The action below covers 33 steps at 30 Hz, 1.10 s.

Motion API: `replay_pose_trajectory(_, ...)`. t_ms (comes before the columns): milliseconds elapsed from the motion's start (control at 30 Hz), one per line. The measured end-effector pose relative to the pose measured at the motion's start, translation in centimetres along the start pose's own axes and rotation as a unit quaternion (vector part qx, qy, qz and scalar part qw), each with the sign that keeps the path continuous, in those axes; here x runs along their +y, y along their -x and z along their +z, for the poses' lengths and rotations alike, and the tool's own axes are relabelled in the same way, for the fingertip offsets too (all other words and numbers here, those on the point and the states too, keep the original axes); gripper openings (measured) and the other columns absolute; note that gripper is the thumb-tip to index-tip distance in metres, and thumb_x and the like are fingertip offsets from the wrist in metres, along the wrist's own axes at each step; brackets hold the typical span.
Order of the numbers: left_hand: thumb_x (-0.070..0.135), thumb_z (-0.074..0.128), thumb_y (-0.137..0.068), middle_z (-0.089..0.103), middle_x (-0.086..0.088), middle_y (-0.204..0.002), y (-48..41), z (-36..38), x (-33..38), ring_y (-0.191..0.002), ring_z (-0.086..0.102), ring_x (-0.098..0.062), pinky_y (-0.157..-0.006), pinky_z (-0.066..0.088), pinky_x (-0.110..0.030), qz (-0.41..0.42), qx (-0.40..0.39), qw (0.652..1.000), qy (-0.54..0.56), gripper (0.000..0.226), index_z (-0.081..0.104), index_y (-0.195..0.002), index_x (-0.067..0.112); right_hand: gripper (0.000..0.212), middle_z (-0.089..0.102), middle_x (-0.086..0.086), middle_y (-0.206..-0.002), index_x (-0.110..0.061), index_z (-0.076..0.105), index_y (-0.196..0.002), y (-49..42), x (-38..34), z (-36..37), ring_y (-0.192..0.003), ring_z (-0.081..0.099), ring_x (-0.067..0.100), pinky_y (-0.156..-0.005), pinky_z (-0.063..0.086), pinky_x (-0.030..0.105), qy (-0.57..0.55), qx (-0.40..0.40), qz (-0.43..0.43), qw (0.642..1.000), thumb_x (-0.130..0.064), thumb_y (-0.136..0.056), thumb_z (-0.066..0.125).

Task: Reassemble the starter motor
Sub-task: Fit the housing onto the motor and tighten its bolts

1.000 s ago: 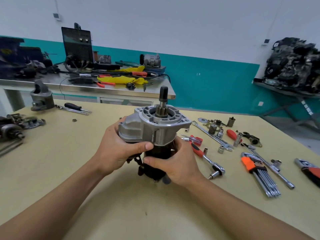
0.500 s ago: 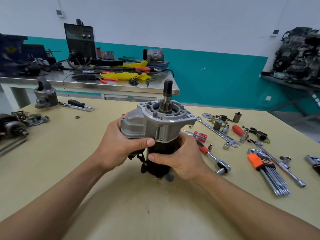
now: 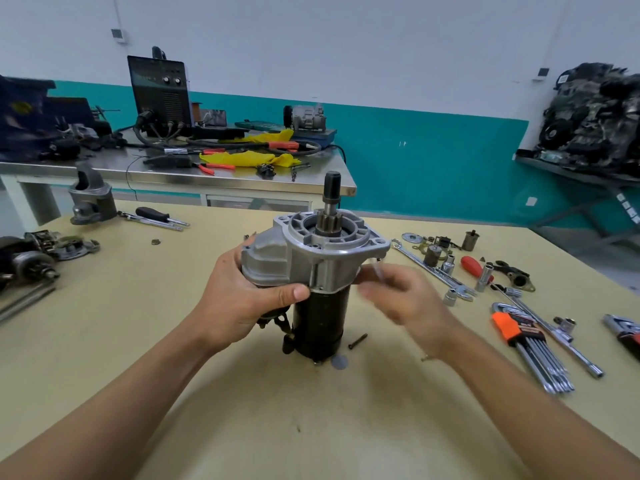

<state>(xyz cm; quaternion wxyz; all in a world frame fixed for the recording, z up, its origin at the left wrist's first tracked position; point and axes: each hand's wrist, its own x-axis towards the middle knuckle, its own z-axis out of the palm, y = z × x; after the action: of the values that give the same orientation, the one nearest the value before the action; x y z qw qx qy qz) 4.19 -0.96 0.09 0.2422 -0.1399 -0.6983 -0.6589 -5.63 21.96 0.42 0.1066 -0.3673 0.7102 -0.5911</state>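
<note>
Left hand [image 3: 239, 299]: wrapped round the upper part of the starter motor [image 3: 320, 317], palm against the bulged side casting, thumb laid across the front just under the flange. A firm steadying grip.

Right hand [image 3: 407, 299]: just beside the motor on its right, fingertips toward the flange. It is motion-blurred, so I cannot tell whether the fingers touch the casting, pinch something small or are loose.

The motor is a black steel cylinder topped with a silver cast-aluminium nose housing [image 3: 329, 251]. It stands upright on its rear end near the middle of the pale yellow worktable [image 3: 242, 427]. The dark splined pinion shaft [image 3: 331, 192] pokes up through the housing's round mouth.

Beside the base on the table:
- one short dark screw [image 3: 358, 341], lying loose
- one flat grey disc [image 3: 339, 362], partly under the motor's rim

Further right:
- long chrome combination spanner [image 3: 429, 266]
- small chrome sockets [image 3: 450, 297]
- red-handled screwdriver [image 3: 471, 265]
- set of steel hex keys in an orange holder [image 3: 533, 355]

Step, as I judge it: the housing looks seated square on the body, and the job is now at fastening. The bolt holes on the flange look open, though small detail is hard to read.

Next move probably calls for:
- the left hand holding housing and body aligned
- the right hand fetching the loose screw or a driver
- starting the thread by hand before tightening
</note>
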Motion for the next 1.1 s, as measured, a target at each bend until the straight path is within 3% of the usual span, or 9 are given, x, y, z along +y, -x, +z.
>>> replay_pose_trajectory(167,0.019,0.088,-0.064,0.074,-0.001,-0.117,-0.2,0.2,0.0,-0.109,0.070,-0.016,-0.086,0.055,-0.021,0.005,-0.004,1.000,0.003,0.061,0.067,-0.122,0.023,0.032,0.057,0.022,-0.082,-0.018,0.068,-0.067,0.2,-5.5,-4.3,-0.053,0.035,0.016,-0.048,0.025,0.029,-0.043,0.181,0.007,0.982,-0.026,-0.087,0.044)
replay_pose_trajectory(233,0.019,0.088,-0.064,0.074,-0.001,-0.118,-0.2,0.2,0.0,-0.110,0.070,-0.017,-0.087,0.055,-0.021,0.004,-0.002,1.000,0.005,0.064,0.066,-0.123,0.020,0.036,0.058,0.005,-0.075,-0.025,0.068,-0.064,0.2,-8.7,-3.5,-0.062,0.047,0.014,-0.058,0.037,0.030,-0.016,0.168,-0.073,0.983,-0.034,-0.088,0.044)
replay_pose_trajectory(300,0.020,0.088,-0.063,0.074,0.000,-0.117,-0.2,0.4,0.2,-0.110,0.070,-0.017,-0.086,0.055,-0.021,0.006,-0.001,1.000,0.001,0.063,0.066,-0.122,0.022,0.037,0.057,-0.017,-0.069,-0.030,0.068,-0.071,0.2,-11.5,-2.1,-0.069,0.052,-0.002,-0.069,0.040,0.013,0.122,0.138,-0.161,0.970,-0.036,-0.095,0.041)
replay_pose_trajectory(333,0.019,0.088,-0.063,0.075,0.000,-0.116,-0.2,0.4,0.2,-0.109,0.070,-0.017,-0.086,0.055,-0.020,0.008,0.000,1.000,-0.001,0.062,0.067,-0.122,0.022,0.035,0.053,-0.021,-0.062,-0.027,0.066,-0.075,-0.1,-12.6,-1.4,-0.064,0.050,-0.005,-0.064,0.037,0.007,0.177,0.120,-0.196,0.957,-0.034,-0.099,0.041)
replay_pose_trajectory(433,0.008,0.088,-0.065,0.075,0.000,-0.115,0.0,0.5,0.3,-0.107,0.071,-0.016,-0.085,0.055,-0.020,0.009,0.004,1.000,-0.005,0.063,0.065,-0.123,0.018,0.031,0.041,-0.016,-0.050,-0.014,0.065,-0.080,-1.3,-14.4,0.1,-0.048,0.041,-0.001,-0.049,0.033,0.007,0.187,0.057,-0.228,0.954,-0.023,-0.104,0.047)
replay_pose_trajectory(633,0.004,0.085,-0.067,0.076,0.001,-0.111,-0.2,0.6,0.5,-0.102,0.072,-0.014,-0.081,0.055,-0.018,0.007,0.003,1.000,-0.011,0.059,0.065,-0.121,0.015,0.027,0.063,-0.005,-0.062,-0.014,0.071,-0.079,-3.5,-14.0,1.1,-0.054,0.054,0.000,-0.054,0.042,0.011,0.187,-0.010,-0.185,0.965,-0.020,-0.101,0.056)
replay_pose_trajectory(933,0.019,0.087,-0.065,0.075,0.000,-0.116,-0.1,0.6,0.5,-0.108,0.070,-0.017,-0.086,0.055,-0.020,0.014,-0.002,1.000,0.001,0.061,0.066,-0.122,0.022,0.028,0.064,-0.001,-0.061,-0.006,0.072,-0.082,-3.9,-13.0,1.1,-0.044,0.050,0.000,-0.045,0.036,0.009,0.190,-0.004,-0.165,0.968,-0.021,-0.101,0.057)
replay_pose_trajectory(1033,0.022,0.088,-0.065,0.075,-0.001,-0.115,-0.2,0.6,0.4,-0.108,0.070,-0.019,-0.085,0.055,-0.020,0.011,0.002,1.000,-0.007,0.063,0.065,-0.123,0.019,0.030,0.069,0.003,-0.062,-0.007,0.075,-0.081,-3.7,-13.3,1.2,-0.049,0.057,0.014,-0.046,0.045,0.025,0.209,-0.004,-0.172,0.963,-0.026,-0.098,0.061)
replay_pose_trajectory(1100,0.021,0.088,-0.065,0.075,-0.001,-0.116,-0.2,0.6,0.3,-0.108,0.070,-0.018,-0.085,0.055,-0.020,0.012,0.001,1.000,-0.006,0.063,0.065,-0.124,0.019,0.032,0.067,0.002,-0.057,-0.007,0.074,-0.072,-3.7,-13.3,1.6,-0.047,0.054,0.016,-0.046,0.044,0.024,0.214,0.020,-0.189,0.958,-0.028,-0.094,0.067)
